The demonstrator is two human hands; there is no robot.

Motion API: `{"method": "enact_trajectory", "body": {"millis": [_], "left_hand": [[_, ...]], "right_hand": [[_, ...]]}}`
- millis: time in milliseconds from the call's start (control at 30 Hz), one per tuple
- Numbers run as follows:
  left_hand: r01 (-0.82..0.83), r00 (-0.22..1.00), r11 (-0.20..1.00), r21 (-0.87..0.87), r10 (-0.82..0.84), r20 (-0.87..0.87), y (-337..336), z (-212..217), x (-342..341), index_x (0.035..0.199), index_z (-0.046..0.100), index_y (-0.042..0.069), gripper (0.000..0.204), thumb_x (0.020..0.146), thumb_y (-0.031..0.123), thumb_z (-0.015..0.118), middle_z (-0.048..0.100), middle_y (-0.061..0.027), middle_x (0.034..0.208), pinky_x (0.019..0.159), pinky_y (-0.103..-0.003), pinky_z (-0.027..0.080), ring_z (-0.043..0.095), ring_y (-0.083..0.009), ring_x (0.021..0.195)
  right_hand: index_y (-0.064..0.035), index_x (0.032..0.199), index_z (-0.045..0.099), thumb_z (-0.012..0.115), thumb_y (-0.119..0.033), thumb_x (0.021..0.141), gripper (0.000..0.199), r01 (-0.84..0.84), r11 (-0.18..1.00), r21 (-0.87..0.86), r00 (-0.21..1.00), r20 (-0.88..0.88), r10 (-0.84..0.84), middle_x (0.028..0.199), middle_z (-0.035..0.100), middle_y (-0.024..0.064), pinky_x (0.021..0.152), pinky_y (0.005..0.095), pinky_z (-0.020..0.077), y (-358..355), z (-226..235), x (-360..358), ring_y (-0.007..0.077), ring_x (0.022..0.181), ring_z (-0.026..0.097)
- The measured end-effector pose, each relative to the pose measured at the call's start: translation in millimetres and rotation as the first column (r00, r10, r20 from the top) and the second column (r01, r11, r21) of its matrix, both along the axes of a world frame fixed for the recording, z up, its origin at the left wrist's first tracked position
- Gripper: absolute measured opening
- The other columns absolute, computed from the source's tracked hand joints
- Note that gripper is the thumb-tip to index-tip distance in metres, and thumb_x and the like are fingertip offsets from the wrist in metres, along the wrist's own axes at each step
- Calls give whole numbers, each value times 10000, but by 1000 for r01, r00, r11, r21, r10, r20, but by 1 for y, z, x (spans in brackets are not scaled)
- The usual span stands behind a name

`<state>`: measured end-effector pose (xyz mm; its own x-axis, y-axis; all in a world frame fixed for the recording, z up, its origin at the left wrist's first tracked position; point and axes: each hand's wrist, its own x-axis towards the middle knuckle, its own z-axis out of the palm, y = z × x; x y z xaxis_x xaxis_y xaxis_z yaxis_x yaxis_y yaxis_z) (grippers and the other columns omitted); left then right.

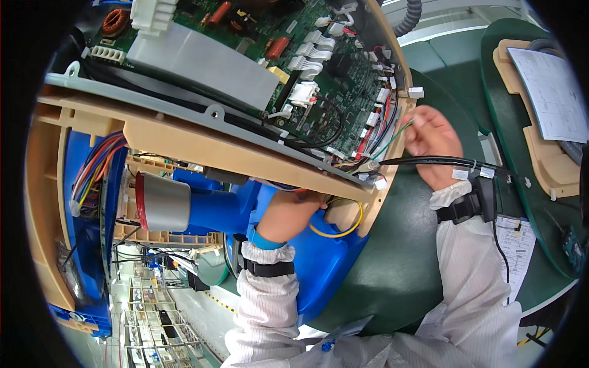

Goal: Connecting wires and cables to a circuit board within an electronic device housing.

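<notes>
Between the fingertips of my right hand (pixel 432 138) is the thin green wire (pixel 392 142), pinched at its upper end. That wire runs down to the corner of a green circuit board (pixel 343 80) crowded with white plugs and wiring. My left hand (pixel 291 214) reaches in beneath the board's beige frame (pixel 245 162); its fingertips are mostly hidden there, so its grip does not show. Beside those fingers a yellow cable (pixel 336 235) loops out. Black sleeved cables (pixel 438 161) with white tags pass in front of my right wrist.
Below the frame is a blue housing (pixel 325 264) with a silver, red-rimmed cylinder (pixel 164 201). The dark green table (pixel 392 276) carries a paper sheet (pixel 515 251) and a power tool (pixel 572 248). A beige panel (pixel 512 80) holding a printed sheet (pixel 549 92) lies at far right.
</notes>
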<state>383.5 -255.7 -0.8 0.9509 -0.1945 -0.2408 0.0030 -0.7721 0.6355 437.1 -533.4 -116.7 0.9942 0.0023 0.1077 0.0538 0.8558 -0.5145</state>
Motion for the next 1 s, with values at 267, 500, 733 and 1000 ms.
{"method": "enact_trajectory", "body": {"millis": [267, 500, 733, 1000], "left_hand": [[-57, 997, 961, -269, 41, -63, -10, 0, 3, 1041, 655, -25, 176, 881, 42, 623, 698, -102, 916, 796, -315, 530, 660, -172, 860], [-4, 1000, 966, -260, -3, -27, -20, 3, 2, 1078, 659, -29, 235, 866, 72, 656, 710, -99, 952, 771, -303, 540, 669, -155, 876], [-39, 991, 939, -340, -9, -137, -9, -8, 1, 1132, 647, -39, 344, 857, 163, 693, 710, -132, 1021, 816, -292, 524, 673, -201, 958], [62, 997, 986, -155, -67, -29, -8, -5, 1, 1061, 661, -36, 338, 836, 211, 708, 710, -139, 959, 799, -336, 523, 678, -242, 907]], "right_hand": [[5, 1204, 570, 598, -106, 952, 277, 141, 989, 47, 990, 7, -141, 1026, 668, 117, 592, 242, 452, -2, 13, -8, 105, 692, 563], [24, 1158, 602, 566, -127, 973, 241, -119, 937, -329, 992, -73, 101, 934, 669, 86, 614, 215, 479, 9, 9, -11, 102, 709, 608], [40, 1228, 527, 550, -150, 984, 309, 321, 944, 78, 947, -48, -318, 938, 668, 114, 652, 257, 494, -5, 1, 1, 127, 733, 620], [25, 1160, 558, 534, -154, 991, 248, -113, 987, -117, 993, -54, 108, 1028, 660, 154, 748, 288, 516, 7, 10, -8, 154, 821, 622]]}}
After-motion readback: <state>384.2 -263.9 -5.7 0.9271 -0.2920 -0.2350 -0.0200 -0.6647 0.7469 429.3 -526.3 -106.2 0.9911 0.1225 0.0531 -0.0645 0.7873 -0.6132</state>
